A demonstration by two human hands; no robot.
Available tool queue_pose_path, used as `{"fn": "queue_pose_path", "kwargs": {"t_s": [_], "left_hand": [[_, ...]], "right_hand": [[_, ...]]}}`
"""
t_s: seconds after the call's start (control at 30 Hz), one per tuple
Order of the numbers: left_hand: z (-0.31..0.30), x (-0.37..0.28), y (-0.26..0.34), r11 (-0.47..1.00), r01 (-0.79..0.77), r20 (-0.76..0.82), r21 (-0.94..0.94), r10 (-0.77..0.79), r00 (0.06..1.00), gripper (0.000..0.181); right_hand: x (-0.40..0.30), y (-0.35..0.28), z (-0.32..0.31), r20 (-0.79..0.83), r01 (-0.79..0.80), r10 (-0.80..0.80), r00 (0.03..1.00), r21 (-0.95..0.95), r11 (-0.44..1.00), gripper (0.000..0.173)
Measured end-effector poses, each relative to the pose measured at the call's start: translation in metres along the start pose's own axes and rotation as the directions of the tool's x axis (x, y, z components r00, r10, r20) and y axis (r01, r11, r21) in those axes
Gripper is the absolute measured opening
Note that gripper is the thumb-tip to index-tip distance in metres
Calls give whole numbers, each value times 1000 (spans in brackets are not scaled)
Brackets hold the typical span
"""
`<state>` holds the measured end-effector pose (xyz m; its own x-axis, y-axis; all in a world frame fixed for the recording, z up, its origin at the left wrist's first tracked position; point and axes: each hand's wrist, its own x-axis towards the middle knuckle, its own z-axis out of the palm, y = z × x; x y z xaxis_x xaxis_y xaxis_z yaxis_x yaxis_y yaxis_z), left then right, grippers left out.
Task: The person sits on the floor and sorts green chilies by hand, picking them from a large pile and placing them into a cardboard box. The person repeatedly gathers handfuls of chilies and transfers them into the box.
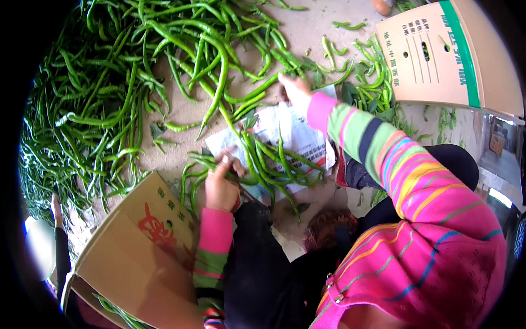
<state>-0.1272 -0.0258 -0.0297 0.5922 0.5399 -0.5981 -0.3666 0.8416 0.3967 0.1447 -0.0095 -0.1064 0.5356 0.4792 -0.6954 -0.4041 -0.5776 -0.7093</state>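
Observation:
My left hand is closed around several long green chili peppers, which stick out to the left of the fingers. More long peppers lie just to its right, over a printed paper sheet on the floor. Up and to the right, my right hand reaches above the sheet's far edge. Its fingertips meet the end of a long pepper; blur hides whether they grip it.
A big heap of green chili peppers covers the left and far floor. An open cardboard box stands at lower left, with peppers inside. Another carton bearing writing is at upper right, beside loose peppers. Another person's hand shows at far left.

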Motion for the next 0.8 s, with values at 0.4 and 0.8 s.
{"fn": "queue_pose_path", "kwargs": {"t_s": [0.4,0.8], "left_hand": [[-30,-12,36,869,-192,40,-455,236,971,71],[-13,-89,13,522,205,-434,828,365,824,39]], "right_hand": [[-75,-117,5,377,927,-857,351,-269,262,21],[-85,-3,-28,758,773,-157,632,-604,196,35]]}}
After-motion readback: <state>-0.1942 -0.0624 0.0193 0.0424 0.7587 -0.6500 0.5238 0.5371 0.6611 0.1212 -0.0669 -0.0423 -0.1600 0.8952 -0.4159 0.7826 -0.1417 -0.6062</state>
